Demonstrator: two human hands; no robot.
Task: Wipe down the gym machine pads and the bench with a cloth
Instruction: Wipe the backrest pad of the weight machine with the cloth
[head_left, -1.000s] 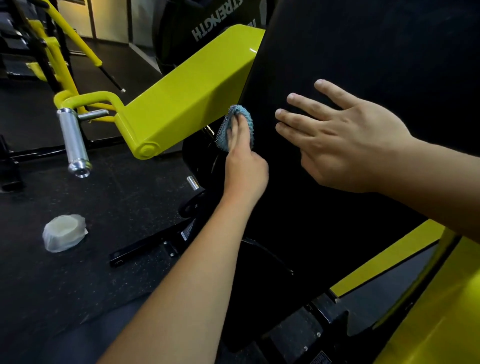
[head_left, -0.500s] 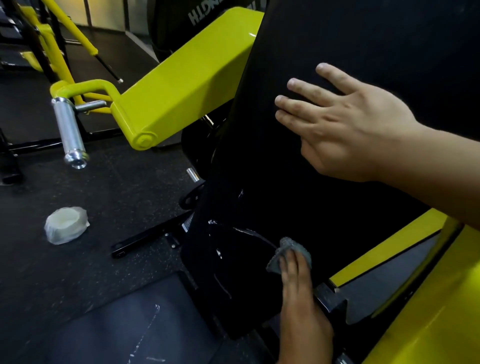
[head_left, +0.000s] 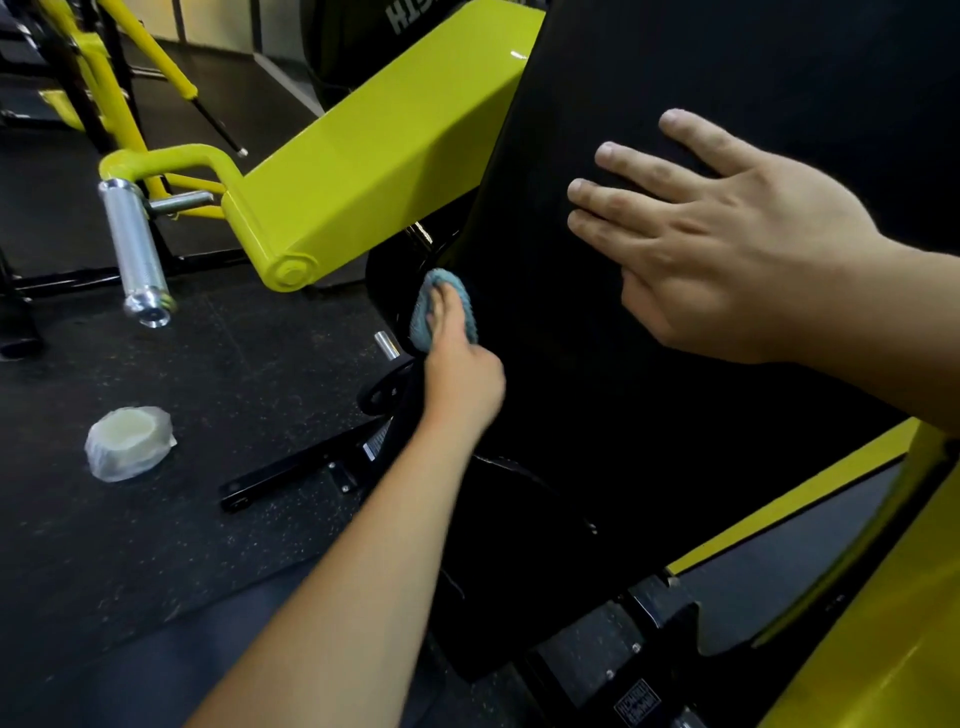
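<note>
I see my left hand (head_left: 457, 374) pressing the blue cloth (head_left: 441, 312) against the left edge of the black back pad (head_left: 649, 415), with straight fingers lying on the cloth. My right hand (head_left: 727, 244) is flat on the same pad, higher and to the right, fingers spread and holding nothing. Left of the pad is the yellow machine arm (head_left: 374, 176) with a silver handle (head_left: 137, 249). A white wrapped roll (head_left: 127, 441) lies on the black floor (head_left: 182, 545).
</note>
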